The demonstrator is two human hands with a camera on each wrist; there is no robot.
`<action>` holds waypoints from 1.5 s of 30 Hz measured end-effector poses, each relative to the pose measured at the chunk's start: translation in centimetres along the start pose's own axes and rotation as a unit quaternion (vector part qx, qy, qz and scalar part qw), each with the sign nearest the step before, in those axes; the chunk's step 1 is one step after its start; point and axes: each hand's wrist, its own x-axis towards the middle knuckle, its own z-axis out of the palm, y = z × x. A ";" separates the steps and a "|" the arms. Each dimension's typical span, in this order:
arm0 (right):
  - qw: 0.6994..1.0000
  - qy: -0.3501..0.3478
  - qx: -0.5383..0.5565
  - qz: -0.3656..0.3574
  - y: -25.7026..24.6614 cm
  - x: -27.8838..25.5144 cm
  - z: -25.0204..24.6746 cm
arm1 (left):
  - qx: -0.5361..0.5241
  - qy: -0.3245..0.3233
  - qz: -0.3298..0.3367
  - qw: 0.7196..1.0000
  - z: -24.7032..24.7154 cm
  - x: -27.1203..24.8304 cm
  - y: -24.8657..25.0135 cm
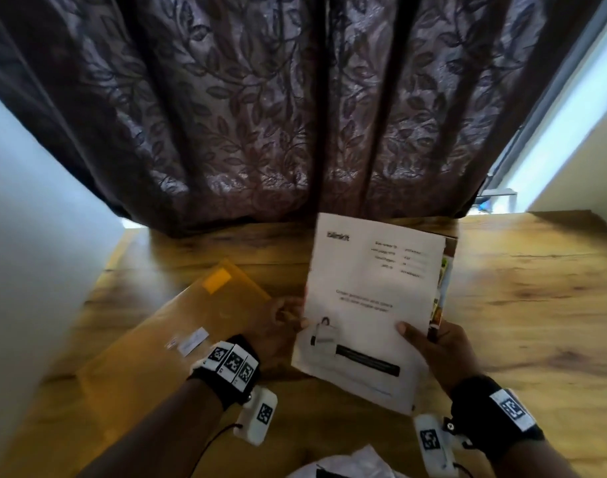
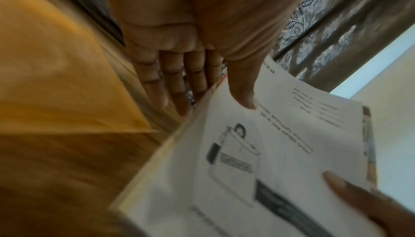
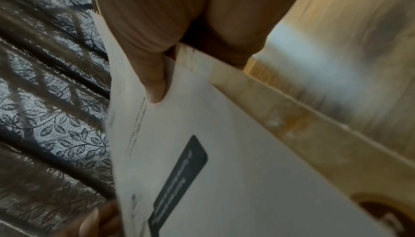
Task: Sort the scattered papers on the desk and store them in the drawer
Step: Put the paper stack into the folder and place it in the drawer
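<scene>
1. Both hands hold the white printed sheet [image 1: 367,305] up above the wooden desk [image 1: 523,288].
2. Left hand [image 1: 278,326] pinches its left edge, thumb on top, fingers beneath.
3. Right hand [image 1: 440,350] grips the lower right corner, thumb on the print, together with a colourful leaflet [image 1: 442,288] behind.
4. Left of the left hand lies a yellow envelope [image 1: 178,326], flat on the desk.

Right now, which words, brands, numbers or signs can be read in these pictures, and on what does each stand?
"blinkit": the logo at top left of the white printed sheet, somewhat blurred.
The other lines on the sheet and its black bar: too blurred to read.
White label on the yellow envelope: unreadable.
Square coded markers on the wrist bands: patterns, no words.
</scene>
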 end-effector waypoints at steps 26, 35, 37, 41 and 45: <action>0.994 0.086 0.032 0.066 0.4 2.0 -1.7 | 0.428 0.075 -0.100 0.895 -1.4 -1.2 -4.1; 0.990 0.125 -0.058 -0.014 -1.6 1.1 -3.3 | 0.254 0.098 -0.086 0.958 2.8 5.0 2.1; 0.986 0.119 -0.114 -0.015 -0.8 0.9 -3.0 | 0.276 0.127 -0.076 0.950 3.3 5.6 3.1; 0.990 0.092 -0.108 -0.014 0.5 0.1 -2.8 | 0.287 0.160 -0.071 0.942 4.0 6.6 4.0; 0.994 0.024 -0.107 0.027 1.5 -0.2 -2.9 | 0.292 0.182 -0.056 0.937 4.4 7.1 4.3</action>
